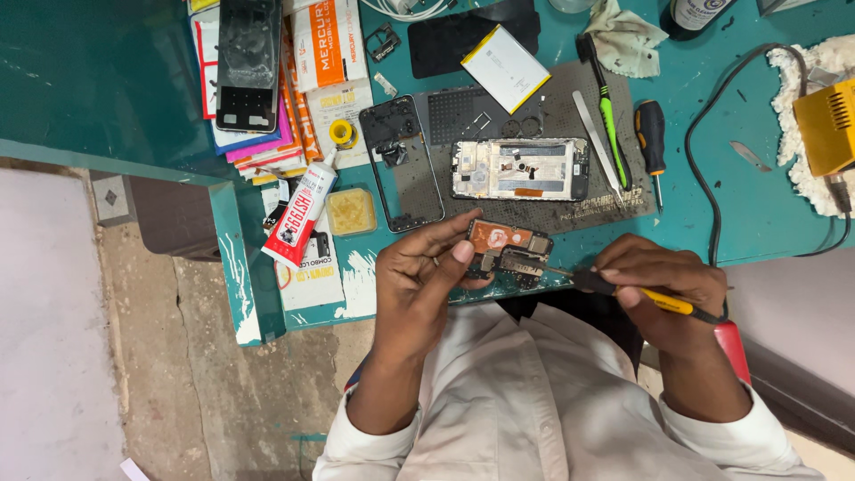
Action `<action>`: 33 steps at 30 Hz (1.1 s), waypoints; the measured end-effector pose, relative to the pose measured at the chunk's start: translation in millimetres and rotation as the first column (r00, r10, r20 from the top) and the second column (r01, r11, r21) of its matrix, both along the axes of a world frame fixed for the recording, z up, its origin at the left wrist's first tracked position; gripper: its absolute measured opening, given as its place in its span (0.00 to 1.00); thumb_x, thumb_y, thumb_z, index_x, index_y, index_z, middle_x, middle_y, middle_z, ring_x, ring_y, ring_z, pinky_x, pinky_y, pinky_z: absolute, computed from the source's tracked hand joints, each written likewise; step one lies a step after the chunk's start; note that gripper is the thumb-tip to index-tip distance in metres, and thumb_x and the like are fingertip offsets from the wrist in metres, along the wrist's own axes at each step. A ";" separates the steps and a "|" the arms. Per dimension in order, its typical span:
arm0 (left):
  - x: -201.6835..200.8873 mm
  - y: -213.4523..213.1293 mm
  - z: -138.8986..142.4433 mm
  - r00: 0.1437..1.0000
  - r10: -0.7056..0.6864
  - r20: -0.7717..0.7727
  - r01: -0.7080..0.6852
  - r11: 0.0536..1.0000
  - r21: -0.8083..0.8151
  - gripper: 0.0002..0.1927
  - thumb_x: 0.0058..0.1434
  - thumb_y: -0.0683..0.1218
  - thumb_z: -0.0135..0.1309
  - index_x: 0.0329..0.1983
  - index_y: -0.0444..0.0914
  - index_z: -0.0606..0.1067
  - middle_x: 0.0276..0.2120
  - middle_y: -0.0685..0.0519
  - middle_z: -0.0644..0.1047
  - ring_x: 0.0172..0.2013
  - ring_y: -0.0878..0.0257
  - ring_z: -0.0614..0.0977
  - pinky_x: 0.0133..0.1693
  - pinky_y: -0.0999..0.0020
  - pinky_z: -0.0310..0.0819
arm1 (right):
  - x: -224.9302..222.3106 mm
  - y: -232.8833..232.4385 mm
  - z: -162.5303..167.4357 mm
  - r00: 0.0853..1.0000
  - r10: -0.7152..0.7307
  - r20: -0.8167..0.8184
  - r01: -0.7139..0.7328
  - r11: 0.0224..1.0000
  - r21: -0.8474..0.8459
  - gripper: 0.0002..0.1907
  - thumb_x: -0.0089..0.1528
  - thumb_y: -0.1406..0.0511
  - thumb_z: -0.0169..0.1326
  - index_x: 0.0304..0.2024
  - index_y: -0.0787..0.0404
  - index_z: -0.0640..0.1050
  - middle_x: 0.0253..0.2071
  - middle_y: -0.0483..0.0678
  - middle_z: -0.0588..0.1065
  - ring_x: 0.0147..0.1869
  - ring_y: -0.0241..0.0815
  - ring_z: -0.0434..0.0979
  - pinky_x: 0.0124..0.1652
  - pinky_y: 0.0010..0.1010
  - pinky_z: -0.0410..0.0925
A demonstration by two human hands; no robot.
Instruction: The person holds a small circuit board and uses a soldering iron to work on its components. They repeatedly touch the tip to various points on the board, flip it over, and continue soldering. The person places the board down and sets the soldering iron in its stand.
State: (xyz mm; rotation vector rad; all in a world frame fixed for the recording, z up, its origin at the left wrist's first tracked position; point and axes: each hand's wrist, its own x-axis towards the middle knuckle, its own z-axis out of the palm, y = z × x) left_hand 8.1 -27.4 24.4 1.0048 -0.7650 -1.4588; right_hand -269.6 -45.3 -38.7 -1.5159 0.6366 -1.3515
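At the near edge of the tabletop, the left hand pinched a small circuit board, its grip closed on it. The right hand clasped a soldering iron, tip at the board. The opened phone lay farther off, unassembled.

Left hand fingers cover left end of circuit board. Soldering iron tip too small to tell if touching board; handle partly hidden in right hand. Bottle cut off by top edge. Yellow box cut by right edge.
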 end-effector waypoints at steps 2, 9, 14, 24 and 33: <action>0.3 -0.1 0.1 1.000 0.003 0.002 -0.003 1.000 0.009 0.17 0.71 0.37 0.52 0.62 0.29 0.75 0.48 0.44 0.83 0.45 0.64 0.85 0.41 0.71 0.86 | -0.5 -2.0 -1.5 1.000 0.008 -0.006 -0.008 1.000 -0.029 0.07 0.63 0.70 0.62 0.43 0.67 0.82 0.34 0.56 0.81 0.40 0.50 0.82 0.41 0.36 0.74; 0.0 -1.0 -0.5 1.000 0.010 0.001 -0.010 1.000 0.013 0.17 0.71 0.36 0.52 0.61 0.29 0.75 0.48 0.43 0.83 0.45 0.64 0.85 0.41 0.70 0.86 | -2.8 -2.3 -3.5 0.999 0.040 0.001 -0.040 0.997 -0.066 0.07 0.62 0.70 0.64 0.40 0.66 0.81 0.37 0.54 0.81 0.43 0.52 0.81 0.40 0.35 0.74; 0.0 -0.9 -2.5 1.000 0.008 -0.020 -0.008 1.000 0.009 0.17 0.71 0.35 0.51 0.61 0.28 0.75 0.48 0.43 0.83 0.46 0.63 0.85 0.40 0.69 0.86 | -6.0 2.4 -9.9 1.000 0.019 0.021 -0.019 1.000 -0.006 0.07 0.63 0.69 0.63 0.42 0.67 0.82 0.36 0.54 0.81 0.41 0.51 0.82 0.41 0.36 0.74; 0.3 -0.3 -2.3 1.000 -0.009 -0.019 0.009 1.000 0.019 0.17 0.71 0.36 0.52 0.61 0.29 0.75 0.48 0.44 0.83 0.47 0.63 0.85 0.41 0.69 0.86 | -7.9 9.4 -8.3 0.993 -0.004 0.118 -0.015 0.986 0.167 0.13 0.70 0.64 0.57 0.45 0.71 0.81 0.38 0.62 0.80 0.37 0.51 0.82 0.37 0.37 0.77; 0.7 0.3 0.6 1.000 -0.015 -0.013 0.015 1.000 0.024 0.16 0.71 0.37 0.52 0.61 0.29 0.75 0.48 0.44 0.83 0.47 0.63 0.85 0.41 0.70 0.86 | -4.5 9.2 -7.4 0.993 -0.089 0.079 0.081 0.992 0.100 0.12 0.70 0.63 0.60 0.44 0.70 0.81 0.32 0.57 0.80 0.37 0.52 0.81 0.37 0.36 0.77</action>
